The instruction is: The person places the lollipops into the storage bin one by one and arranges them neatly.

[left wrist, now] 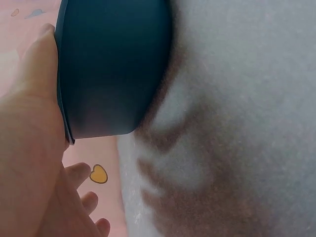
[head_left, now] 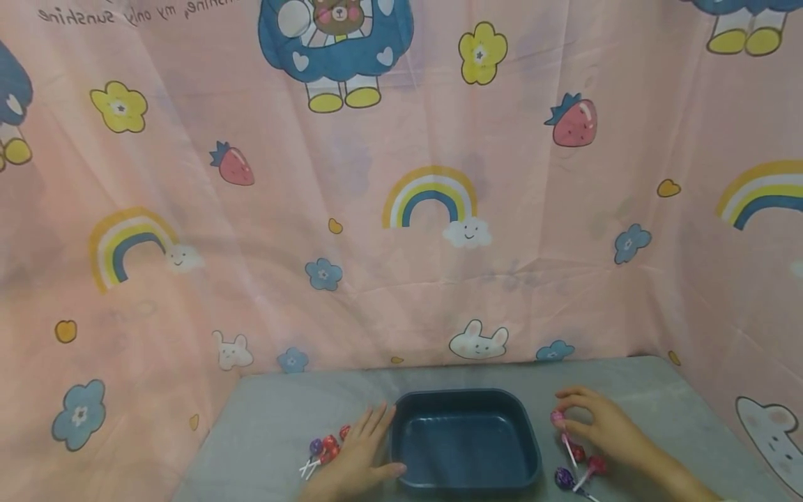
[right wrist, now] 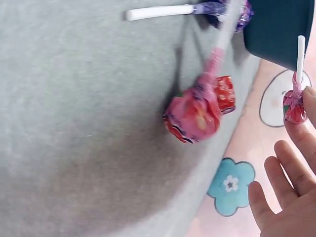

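A dark blue rectangular tub [head_left: 467, 450] stands on the grey table, its inside bare. My left hand [head_left: 364, 450] lies at its left side, fingers straight and spread, with the thumb by the rim. The left wrist view has this hand [left wrist: 34, 133] against the tub's edge [left wrist: 108, 74]. To the right of the tub, my right hand [head_left: 605, 425] pinches a pink lollipop [head_left: 557, 417] by its wrapped head between thumb and index finger. In the right wrist view that lollipop [right wrist: 295, 106] has its white stick pointing up, and the other fingers are spread.
Below the right hand lie more lollipops: a purple one [head_left: 564, 478], a red one [head_left: 577, 453] and a pink one [head_left: 597, 466]. Several red and purple lollipops [head_left: 329, 446] are bunched beside the left hand, partly hidden by it. A pink patterned cloth [head_left: 401, 293] hangs behind the table.
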The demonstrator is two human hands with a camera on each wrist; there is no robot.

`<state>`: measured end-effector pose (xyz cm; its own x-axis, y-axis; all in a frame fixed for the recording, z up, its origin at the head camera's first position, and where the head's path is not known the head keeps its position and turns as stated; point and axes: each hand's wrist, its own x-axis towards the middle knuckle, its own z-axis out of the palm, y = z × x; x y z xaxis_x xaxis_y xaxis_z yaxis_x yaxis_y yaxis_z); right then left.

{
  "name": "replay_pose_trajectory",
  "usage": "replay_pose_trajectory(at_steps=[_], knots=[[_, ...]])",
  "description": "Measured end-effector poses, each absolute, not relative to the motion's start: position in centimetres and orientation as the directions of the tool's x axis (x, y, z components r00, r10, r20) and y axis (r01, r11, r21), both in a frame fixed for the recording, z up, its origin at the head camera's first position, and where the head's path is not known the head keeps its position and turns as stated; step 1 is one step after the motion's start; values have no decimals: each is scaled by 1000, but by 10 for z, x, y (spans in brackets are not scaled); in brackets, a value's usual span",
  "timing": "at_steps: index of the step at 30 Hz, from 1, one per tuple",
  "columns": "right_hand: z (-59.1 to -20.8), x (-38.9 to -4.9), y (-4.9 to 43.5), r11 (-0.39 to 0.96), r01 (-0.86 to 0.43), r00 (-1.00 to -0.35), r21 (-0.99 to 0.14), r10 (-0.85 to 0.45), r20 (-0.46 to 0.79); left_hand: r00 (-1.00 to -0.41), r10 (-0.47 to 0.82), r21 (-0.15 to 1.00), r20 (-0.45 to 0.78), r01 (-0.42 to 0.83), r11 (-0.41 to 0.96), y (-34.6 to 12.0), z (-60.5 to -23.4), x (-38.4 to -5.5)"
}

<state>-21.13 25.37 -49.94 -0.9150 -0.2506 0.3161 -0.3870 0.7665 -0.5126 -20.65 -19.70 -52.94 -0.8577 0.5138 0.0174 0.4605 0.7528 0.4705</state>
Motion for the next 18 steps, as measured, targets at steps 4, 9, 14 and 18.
replay_pose_trajectory(at_steps=[4,9,14,18], knots=[[-494,-213,252,762,-399,-909,-510,-256,330,-860,511,478,4,451,754,-197,-529,-207],[-485,-216,249,749,-386,-918,-539,-256,303,-849,526,471,47,484,738,-196,-528,-206],[-479,-217,245,743,-394,-915,-542,-258,311,-844,532,462,69,500,732,-195,-526,-204],[-474,-216,241,737,-389,-917,-553,-255,306,-847,529,465,56,491,737,-195,-525,-203]])
